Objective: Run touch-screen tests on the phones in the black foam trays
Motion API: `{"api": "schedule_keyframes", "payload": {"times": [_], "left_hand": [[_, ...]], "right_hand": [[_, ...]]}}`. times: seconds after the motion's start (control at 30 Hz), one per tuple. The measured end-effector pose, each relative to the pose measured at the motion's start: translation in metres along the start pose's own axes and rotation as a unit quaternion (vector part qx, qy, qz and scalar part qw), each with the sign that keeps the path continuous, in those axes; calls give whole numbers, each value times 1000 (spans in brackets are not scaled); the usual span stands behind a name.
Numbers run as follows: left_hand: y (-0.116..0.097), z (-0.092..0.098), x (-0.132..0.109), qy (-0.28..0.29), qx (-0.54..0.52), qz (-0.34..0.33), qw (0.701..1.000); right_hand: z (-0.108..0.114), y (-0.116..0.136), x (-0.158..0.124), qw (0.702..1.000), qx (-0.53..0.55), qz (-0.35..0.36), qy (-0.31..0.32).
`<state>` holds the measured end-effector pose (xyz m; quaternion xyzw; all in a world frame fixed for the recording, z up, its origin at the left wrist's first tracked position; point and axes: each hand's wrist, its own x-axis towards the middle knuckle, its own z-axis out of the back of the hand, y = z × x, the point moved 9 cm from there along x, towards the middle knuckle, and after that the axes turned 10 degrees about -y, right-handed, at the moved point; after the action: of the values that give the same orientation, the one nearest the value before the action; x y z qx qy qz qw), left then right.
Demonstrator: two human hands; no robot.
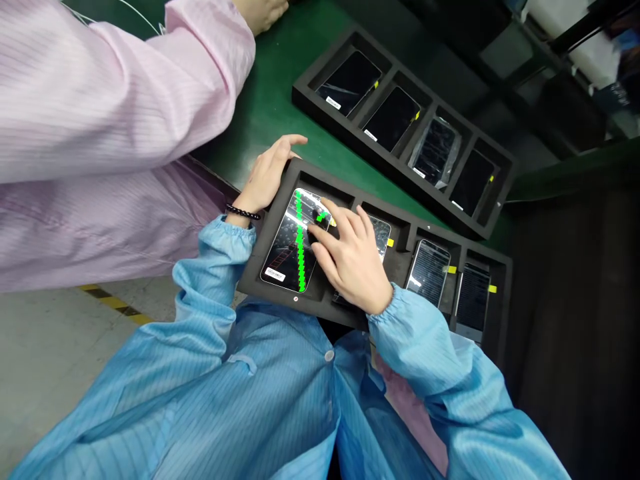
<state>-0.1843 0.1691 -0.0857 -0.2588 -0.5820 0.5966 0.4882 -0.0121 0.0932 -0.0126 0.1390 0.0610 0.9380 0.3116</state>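
A black foam tray [327, 310] rests partly over my lap and the table edge, with phones in its compartments. In the leftmost compartment lies a phone [283, 257] whose glossy screen shows a jagged bright green band and a smaller green patch; a white label is at its lower corner. My right hand [353, 257] is over this phone, fingers spread, fingertips at its right side, palm covering much of the second phone [383, 233]. At the tray's left end lies my left hand [270, 175], fingers stretched along the far corner, a beaded bracelet on its wrist.
Two more phones, a third phone [429, 272] and a fourth phone [473, 300], lie to the right with yellow tabs. Beyond, a second foam tray [395, 163] holds several phones on the green table [270, 87]. A co-worker's pink sleeve [200, 87] reaches in from the left.
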Motion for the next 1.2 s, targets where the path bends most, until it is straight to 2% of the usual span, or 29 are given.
{"api": "schedule_keyframes", "payload": {"times": [0.2,0.43,0.57,0.67,0.83,0.9,0.97,1.07,1.2], "left_hand": [[0,0,0,-4,3,4,1000],[1,-1,0,3,2,7,1000],[-1,-1,0,4,13,2,1000],[-4,0,-1,4,18,-1,1000],[-7,2,-3,-1,22,-1,1000],[-7,2,-3,-3,22,1,1000],[-5,3,-4,-6,24,6,1000],[0,4,-4,-6,27,17,999],[5,5,-4,-3,17,26,1000]], "right_hand": [[-5,35,-8,997,43,44,38],[-13,79,-20,988,77,127,33],[-9,82,-20,987,84,139,16],[13,55,-20,991,86,99,-16],[56,-39,-42,994,-12,-67,-90],[60,-72,-56,987,-54,-117,-95],[58,-95,-66,983,-79,-141,-92],[49,-113,-72,980,-95,-156,-73],[42,-113,-71,981,-99,-159,-54]]}}
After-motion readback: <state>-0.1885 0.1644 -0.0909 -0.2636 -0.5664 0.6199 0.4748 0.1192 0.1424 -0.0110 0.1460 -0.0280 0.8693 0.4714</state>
